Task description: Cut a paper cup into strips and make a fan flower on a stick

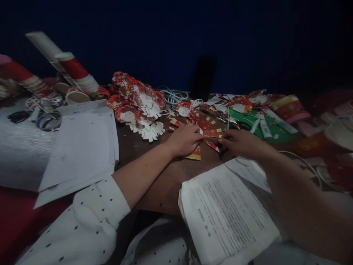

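Note:
A paper cup cut into red and yellow strips [211, 131] lies splayed flat on the brown table, like a sunburst around a pale centre. My left hand [185, 140] rests over its left side, fingers curled down on it near the centre and hiding part of it. At the right ends of the strips, my right hand [239, 142] has its fingertips pinched together at a strip's tip. One wider strip with a yellow end [195, 154] pokes out beneath my left hand.
A heap of red and white cut-paper shapes [139, 97] sits behind my left hand. Stacked paper cups [78, 73] lean at the left beside white card [82, 143]. A green mat [271, 129] holds a white tube [265, 129]. An open printed book [228, 213] lies in front.

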`<state>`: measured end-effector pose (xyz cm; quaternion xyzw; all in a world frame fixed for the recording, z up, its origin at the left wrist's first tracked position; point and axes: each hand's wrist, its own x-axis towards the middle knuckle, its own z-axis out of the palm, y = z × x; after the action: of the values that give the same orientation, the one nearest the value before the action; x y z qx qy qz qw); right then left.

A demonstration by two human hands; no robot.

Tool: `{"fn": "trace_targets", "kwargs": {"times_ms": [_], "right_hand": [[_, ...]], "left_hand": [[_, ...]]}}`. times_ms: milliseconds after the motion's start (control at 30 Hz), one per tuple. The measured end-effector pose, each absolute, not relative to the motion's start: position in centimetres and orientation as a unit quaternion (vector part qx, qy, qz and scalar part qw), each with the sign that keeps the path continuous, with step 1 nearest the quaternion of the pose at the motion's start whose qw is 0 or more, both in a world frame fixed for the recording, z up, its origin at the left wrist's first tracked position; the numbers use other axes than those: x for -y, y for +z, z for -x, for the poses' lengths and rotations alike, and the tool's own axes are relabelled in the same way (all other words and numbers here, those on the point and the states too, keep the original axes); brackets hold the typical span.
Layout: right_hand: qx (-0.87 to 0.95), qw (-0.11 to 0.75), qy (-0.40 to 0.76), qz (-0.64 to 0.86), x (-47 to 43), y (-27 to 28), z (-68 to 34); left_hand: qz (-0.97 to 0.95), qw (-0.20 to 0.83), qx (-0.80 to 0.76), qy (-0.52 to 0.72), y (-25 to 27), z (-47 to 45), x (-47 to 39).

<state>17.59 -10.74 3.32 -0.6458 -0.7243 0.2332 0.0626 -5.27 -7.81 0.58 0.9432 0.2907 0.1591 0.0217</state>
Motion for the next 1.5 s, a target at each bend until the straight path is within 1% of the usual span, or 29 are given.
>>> {"fn": "trace_targets", "kwargs": {"times_ms": [100,167,267,400,567,700,833,933,1033,1200,1300,1500], "right_hand": [[0.677,0.067,0.348,0.644,11.0,3.8,-17.1],[0.64,0.085,0.395,0.654,11.3,3.9,-16.5],[0.605,0.115,0.423,0.664,11.3,3.7,-16.1],[0.565,0.167,0.489,0.643,10.9,2.8,-16.8],[0.527,0.161,0.527,0.647,10.8,2.7,-17.0],[0.53,0.139,0.506,0.666,11.1,3.2,-16.5],[0.574,0.135,0.483,0.647,11.3,3.4,-16.1],[0.618,0.103,0.453,0.634,11.4,3.3,-16.1],[0.686,0.074,0.401,0.603,11.5,3.1,-16.4],[0.793,0.078,0.285,0.533,11.7,3.1,-17.1],[0.818,0.06,0.244,0.518,11.8,3.3,-17.3],[0.825,0.004,0.162,0.541,12.0,3.5,-17.4]], "left_hand": [[-0.94,0.027,-0.298,0.163,0.5,5.3,7.8],[-0.938,0.028,-0.302,0.167,0.4,5.3,7.8],[-0.934,0.027,-0.313,0.172,0.4,5.5,7.6],[-0.931,0.032,-0.32,0.172,0.4,5.6,7.6],[-0.931,0.03,-0.32,0.171,0.5,5.5,7.7],[-0.931,0.027,-0.315,0.181,0.4,5.5,7.7],[-0.932,0.039,-0.31,0.183,0.3,5.5,7.7],[-0.938,0.044,-0.303,0.165,0.3,5.5,7.7],[-0.942,0.048,-0.298,0.149,0.4,5.6,7.7],[-0.951,0.025,-0.277,0.137,0.5,5.7,7.7],[-0.956,0.001,-0.267,0.125,0.5,5.7,7.8],[-0.958,-0.019,-0.269,0.096,1.1,5.6,8.3]]}}
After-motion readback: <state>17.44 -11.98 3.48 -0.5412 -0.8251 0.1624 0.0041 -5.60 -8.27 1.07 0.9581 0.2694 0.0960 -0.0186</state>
